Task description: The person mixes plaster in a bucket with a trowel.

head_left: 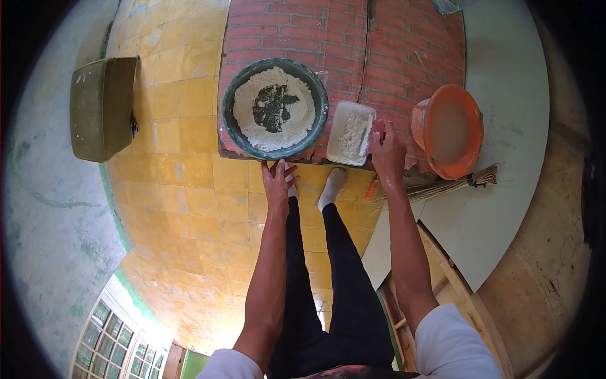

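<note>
My left hand (278, 181) is just below the front rim of a dark green basin (228, 123), fingers apart and holding nothing. Pale powder (251, 129) lies in a ring inside the basin, and the dark bottom shows in the middle. To its right is a white rectangular tub (336, 148) with clumpy white powder (353, 131) in it. My right hand (387, 148) is at the tub's right edge, fingers closed on a small reddish piece (377, 129); I cannot tell its kind.
An orange basin (478, 142) of cloudy liquid stands right of my right hand on the brick-patterned surface (398, 69). A stick broom (451, 184) lies below it. A brownish-green stool (101, 110) is on the left. My feet are on yellow tiles (196, 208).
</note>
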A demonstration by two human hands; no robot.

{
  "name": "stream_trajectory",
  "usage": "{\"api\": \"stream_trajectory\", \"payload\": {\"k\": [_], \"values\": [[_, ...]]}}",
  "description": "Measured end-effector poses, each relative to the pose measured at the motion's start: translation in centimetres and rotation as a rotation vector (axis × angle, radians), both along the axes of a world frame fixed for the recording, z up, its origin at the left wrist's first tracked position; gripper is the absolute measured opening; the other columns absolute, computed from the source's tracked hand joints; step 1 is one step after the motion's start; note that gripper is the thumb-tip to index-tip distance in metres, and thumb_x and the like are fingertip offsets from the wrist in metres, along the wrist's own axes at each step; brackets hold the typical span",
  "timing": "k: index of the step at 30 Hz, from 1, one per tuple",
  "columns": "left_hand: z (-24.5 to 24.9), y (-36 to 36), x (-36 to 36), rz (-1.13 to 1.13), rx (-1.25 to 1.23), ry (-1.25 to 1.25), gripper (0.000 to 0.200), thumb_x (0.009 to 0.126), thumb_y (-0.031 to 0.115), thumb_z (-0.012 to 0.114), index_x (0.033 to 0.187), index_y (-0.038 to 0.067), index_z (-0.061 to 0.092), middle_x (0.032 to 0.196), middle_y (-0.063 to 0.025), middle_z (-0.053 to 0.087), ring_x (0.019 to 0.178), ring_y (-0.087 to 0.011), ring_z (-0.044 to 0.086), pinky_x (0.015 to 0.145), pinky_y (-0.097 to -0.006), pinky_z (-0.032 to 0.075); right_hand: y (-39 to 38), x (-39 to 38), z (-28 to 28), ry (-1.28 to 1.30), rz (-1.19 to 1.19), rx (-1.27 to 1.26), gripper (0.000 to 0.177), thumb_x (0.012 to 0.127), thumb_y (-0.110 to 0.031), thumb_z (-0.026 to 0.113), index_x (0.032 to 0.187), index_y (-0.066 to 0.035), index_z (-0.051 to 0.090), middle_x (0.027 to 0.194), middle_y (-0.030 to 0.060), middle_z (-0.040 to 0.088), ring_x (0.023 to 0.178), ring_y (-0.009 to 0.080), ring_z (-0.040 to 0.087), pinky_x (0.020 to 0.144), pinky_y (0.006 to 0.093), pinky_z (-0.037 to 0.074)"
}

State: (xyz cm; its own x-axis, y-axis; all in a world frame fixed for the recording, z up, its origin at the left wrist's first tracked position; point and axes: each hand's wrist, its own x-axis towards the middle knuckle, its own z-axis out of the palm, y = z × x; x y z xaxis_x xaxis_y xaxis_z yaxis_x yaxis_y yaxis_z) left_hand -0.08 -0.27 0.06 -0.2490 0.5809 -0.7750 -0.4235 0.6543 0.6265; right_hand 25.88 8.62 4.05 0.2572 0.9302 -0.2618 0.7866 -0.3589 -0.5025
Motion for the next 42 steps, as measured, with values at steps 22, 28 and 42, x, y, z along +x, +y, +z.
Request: {"api": "stream_trajectory", "payload": {"k": [22, 28, 42], "values": [[0.2, 0.0, 0.1, 0.013, 0.008, -0.001, 0.083, 0.103, 0.036, 0.065, 0.165, 0.011, 0.015, 0.141, -0.0166, 0.054, 0.11, -0.026, 0.068, 0.083, -0.0386, 0.061, -0.3, -0.9, -1.3, -0.102, 0.057, 0.135, 0.032, 0.097, -0.011, 0.06, 0.128, -0.002, 0.062, 0.113, 0.023, 0.071, 0.097, 0.0442, 0.07, 0.08, 0.0521, 0.057], [0.2, 0.0, -0.1, 0.002, 0.017, -0.003, 0.084, 0.102, 0.036, 0.066, 0.165, 0.011, 0.015, 0.141, -0.0169, 0.055, 0.11, -0.0266, 0.068, 0.083, -0.0386, 0.061, -0.7, -0.9, -1.3, -0.138, 0.095, 0.248, 0.04, 0.096, -0.01, 0.058, 0.136, -0.003, 0.06, 0.118, 0.0221, 0.07, 0.1, 0.0431, 0.07, 0.082, 0.0509, 0.057], [0.3, 0.1, -0.6, -0.003, 0.007, -0.002, 0.08, 0.103, 0.035, 0.066, 0.163, 0.01, 0.02, 0.14, -0.0171, 0.056, 0.112, -0.0273, 0.068, 0.083, -0.039, 0.061, -1.5, -0.9, 0.8, -0.067, -0.055, 0.13, 0.041, 0.098, -0.011, 0.06, 0.138, -0.005, 0.061, 0.12, 0.0207, 0.07, 0.107, 0.0411, 0.069, 0.086, 0.0502, 0.056]]}}
